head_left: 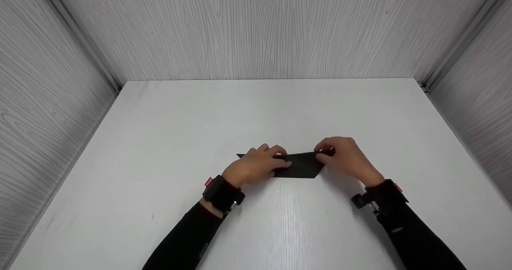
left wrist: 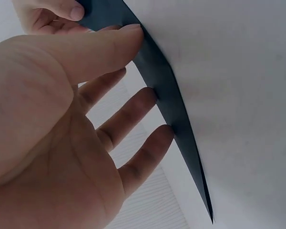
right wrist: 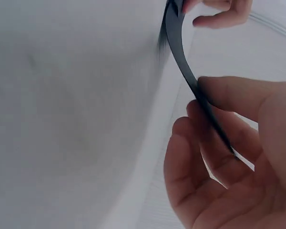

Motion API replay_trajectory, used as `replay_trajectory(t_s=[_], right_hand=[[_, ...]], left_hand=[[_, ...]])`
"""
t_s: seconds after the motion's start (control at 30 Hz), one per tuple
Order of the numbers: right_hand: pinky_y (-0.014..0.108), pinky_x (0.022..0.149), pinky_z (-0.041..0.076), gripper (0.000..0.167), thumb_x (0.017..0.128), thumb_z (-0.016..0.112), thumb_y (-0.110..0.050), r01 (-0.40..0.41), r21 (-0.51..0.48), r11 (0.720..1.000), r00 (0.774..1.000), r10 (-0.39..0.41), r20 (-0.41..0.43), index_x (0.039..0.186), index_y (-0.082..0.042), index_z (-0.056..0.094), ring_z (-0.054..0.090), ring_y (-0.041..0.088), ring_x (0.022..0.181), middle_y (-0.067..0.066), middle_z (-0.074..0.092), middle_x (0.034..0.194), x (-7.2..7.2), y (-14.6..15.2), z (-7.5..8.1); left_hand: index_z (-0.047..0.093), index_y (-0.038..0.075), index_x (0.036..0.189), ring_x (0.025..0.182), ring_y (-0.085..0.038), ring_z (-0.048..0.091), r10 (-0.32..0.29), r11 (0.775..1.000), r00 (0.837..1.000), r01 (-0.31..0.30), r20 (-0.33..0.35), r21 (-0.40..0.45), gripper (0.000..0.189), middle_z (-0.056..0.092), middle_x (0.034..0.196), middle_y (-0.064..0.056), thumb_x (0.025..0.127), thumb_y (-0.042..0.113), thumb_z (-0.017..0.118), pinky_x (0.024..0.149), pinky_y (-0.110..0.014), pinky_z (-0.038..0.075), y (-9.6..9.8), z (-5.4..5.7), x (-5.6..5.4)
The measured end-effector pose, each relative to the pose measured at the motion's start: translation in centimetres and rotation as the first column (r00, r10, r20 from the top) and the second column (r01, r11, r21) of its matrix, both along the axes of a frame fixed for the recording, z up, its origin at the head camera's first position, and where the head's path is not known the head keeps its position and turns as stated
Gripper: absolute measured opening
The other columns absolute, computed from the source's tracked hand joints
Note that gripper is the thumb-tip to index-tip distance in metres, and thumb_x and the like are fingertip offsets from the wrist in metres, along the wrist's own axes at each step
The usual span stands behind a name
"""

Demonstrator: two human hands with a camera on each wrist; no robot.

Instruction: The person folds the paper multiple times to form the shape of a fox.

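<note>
A strip of dark, folded-looking paper (head_left: 303, 167) lies near the middle of the white table, between both hands. My left hand (head_left: 260, 164) holds its middle, the thumb on the face and fingertips along the far edge. In the left wrist view the paper (left wrist: 169, 90) tapers to a point where two layers part slightly. My right hand (head_left: 342, 156) pinches the right end between thumb and fingers. The right wrist view shows this end of the paper (right wrist: 183, 62) bowed and raised off the table. The left index fingertip is mostly hidden behind the thumb.
The white tabletop (head_left: 180, 114) is bounded by a wood-grain back panel (head_left: 264, 34) and side panels at left (head_left: 44, 94) and right (head_left: 476, 86). Black straps with small cameras sit on the left wrist (head_left: 223, 194) and right wrist (head_left: 385, 198).
</note>
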State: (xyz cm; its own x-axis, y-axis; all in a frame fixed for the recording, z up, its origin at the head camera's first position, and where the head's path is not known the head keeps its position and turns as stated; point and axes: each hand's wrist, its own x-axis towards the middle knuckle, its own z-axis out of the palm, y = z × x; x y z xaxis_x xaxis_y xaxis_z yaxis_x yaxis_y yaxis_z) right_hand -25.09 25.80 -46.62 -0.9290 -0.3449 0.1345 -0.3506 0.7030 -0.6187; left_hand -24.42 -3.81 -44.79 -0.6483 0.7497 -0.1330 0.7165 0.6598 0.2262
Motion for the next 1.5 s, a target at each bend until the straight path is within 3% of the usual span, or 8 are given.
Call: replay_trajectory(t_s=[0.17,0.33,0.57,0.8,1.0,1.23,1.37,1.5], right_hand=[[0.029,0.080,0.058,0.032,0.092,0.077,0.001,0.028,-0.129,0.991,0.999,-0.030,-0.017,0.123,-0.006,0.075,0.075,0.019,0.088,0.003,0.079,0.098,1.2,-0.3,-0.4],[0.030,0.084,0.061,0.038,0.092,0.077,0.002,0.041,-0.205,0.978,0.999,-0.044,-0.006,0.129,-0.004,0.071,0.075,0.021,0.094,0.007,0.078,0.102,2.6,-1.0,-0.3],[0.034,0.087,0.062,0.029,0.092,0.077,0.005,0.042,-0.222,0.974,0.999,-0.046,-0.013,0.120,-0.004,0.076,0.075,0.022,0.100,0.011,0.077,0.112,4.1,-1.8,-0.5],[0.033,0.090,0.061,0.029,0.092,0.074,0.011,-0.028,-0.243,0.970,0.999,0.023,-0.026,0.117,-0.002,0.078,0.075,0.023,0.108,0.007,0.077,0.119,4.8,-2.3,-0.6],[0.035,0.095,0.060,0.031,0.094,0.073,0.008,-0.139,-0.176,0.975,0.990,0.134,-0.041,0.123,-0.002,0.075,0.074,0.024,0.111,0.010,0.076,0.122,5.3,-2.8,-0.3],[0.040,0.095,0.060,0.034,0.094,0.075,0.005,-0.217,-0.004,0.976,0.965,0.214,-0.150,0.127,-0.005,0.075,0.073,0.020,0.116,0.006,0.078,0.123,5.9,-3.5,-0.3],[0.039,0.099,0.058,0.036,0.094,0.075,0.007,-0.273,0.076,0.959,0.943,0.282,-0.179,0.127,-0.007,0.077,0.072,0.022,0.121,0.007,0.076,0.127,6.2,-3.8,-0.3],[0.042,0.101,0.057,0.032,0.094,0.075,0.007,-0.314,0.146,0.938,0.916,0.340,-0.213,0.125,-0.003,0.077,0.070,0.029,0.124,0.016,0.074,0.130,6.5,-4.0,-0.2]], left_hand=[[0.061,0.024,0.151,0.136,-0.025,0.048,-0.011,0.999,1.000,0.011,-0.012,-0.037,0.046,0.053,0.156,0.001,0.107,0.012,0.065,0.102,-0.043,0.048,0.3,0.0,0.0],[0.062,0.021,0.146,0.132,-0.024,0.049,0.004,1.000,1.000,-0.004,-0.006,-0.027,0.039,0.054,0.155,0.002,0.108,0.014,0.063,0.101,-0.042,0.047,0.5,-0.1,0.1],[0.064,0.019,0.141,0.129,-0.027,0.050,0.006,1.000,1.000,-0.006,-0.010,-0.004,0.034,0.055,0.151,0.000,0.108,0.012,0.062,0.100,-0.043,0.048,0.5,-0.2,0.1],[0.065,0.016,0.135,0.126,-0.025,0.051,0.026,0.999,1.000,-0.025,-0.012,0.029,0.030,0.057,0.148,0.001,0.106,0.012,0.066,0.101,-0.043,0.049,0.4,-0.3,0.2],[0.065,0.016,0.133,0.126,-0.025,0.051,0.036,0.999,0.999,-0.036,-0.002,0.033,0.028,0.058,0.147,0.001,0.105,0.014,0.067,0.102,-0.042,0.049,0.5,-0.4,0.0],[0.066,0.015,0.131,0.126,-0.027,0.052,0.030,0.999,0.999,-0.030,-0.013,0.038,0.027,0.058,0.147,-0.001,0.104,0.012,0.069,0.099,-0.043,0.050,0.4,-0.6,-0.2],[0.067,0.014,0.129,0.125,-0.028,0.053,0.018,0.999,1.000,-0.017,-0.017,0.050,0.026,0.060,0.146,-0.002,0.104,0.010,0.069,0.097,-0.044,0.051,0.4,-0.7,-0.3],[0.067,0.015,0.132,0.125,-0.027,0.053,0.011,0.999,1.000,-0.010,-0.022,0.046,0.028,0.060,0.145,-0.002,0.104,0.013,0.069,0.098,-0.043,0.052,0.4,-0.6,-0.2]])
